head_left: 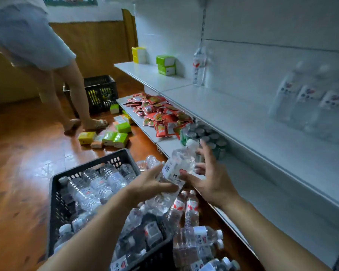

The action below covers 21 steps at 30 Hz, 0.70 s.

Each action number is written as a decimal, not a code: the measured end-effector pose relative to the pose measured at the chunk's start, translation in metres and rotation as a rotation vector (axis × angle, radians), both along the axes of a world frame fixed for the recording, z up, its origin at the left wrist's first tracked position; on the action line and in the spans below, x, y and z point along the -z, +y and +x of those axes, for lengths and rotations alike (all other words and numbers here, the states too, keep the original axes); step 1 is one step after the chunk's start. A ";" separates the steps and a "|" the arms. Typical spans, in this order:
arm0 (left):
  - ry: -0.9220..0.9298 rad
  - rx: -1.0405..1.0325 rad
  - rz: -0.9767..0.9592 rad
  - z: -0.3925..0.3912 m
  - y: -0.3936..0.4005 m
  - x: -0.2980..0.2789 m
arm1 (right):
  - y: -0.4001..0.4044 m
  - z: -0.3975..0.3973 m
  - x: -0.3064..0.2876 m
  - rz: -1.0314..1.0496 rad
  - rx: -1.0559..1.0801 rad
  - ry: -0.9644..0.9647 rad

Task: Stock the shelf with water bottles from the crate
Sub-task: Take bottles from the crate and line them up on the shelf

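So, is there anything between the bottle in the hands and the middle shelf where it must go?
Nothing visible blocks it. The bottle is held between both hands, and the middle shelf above and to its right is bare there. Other bottles stand farther right on the shelf.

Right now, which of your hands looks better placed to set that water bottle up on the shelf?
Probably the right hand. It is on the shelf side of the bottle, fingers spread beside it. The left hand supports the bottle from below, over the crate, farther from the shelf.
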<state>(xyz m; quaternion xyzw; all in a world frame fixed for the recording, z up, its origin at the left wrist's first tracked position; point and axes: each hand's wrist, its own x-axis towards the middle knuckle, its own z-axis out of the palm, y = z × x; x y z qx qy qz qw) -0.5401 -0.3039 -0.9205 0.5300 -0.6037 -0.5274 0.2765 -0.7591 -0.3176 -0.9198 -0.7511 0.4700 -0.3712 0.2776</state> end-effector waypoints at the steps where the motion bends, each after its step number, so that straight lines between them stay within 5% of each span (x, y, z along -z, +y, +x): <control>1: 0.050 0.011 -0.030 -0.018 -0.005 -0.012 | 0.004 -0.012 -0.009 0.015 0.035 -0.029; 8: 0.281 0.194 -0.120 -0.130 -0.029 -0.075 | 0.028 -0.102 -0.068 0.028 0.111 -0.237; 12: 0.336 0.218 -0.163 -0.183 -0.048 -0.092 | 0.027 -0.157 -0.088 0.034 0.126 -0.193; 21: 0.327 0.377 -0.365 -0.298 -0.079 -0.094 | 0.012 -0.231 -0.064 -0.097 0.612 -0.087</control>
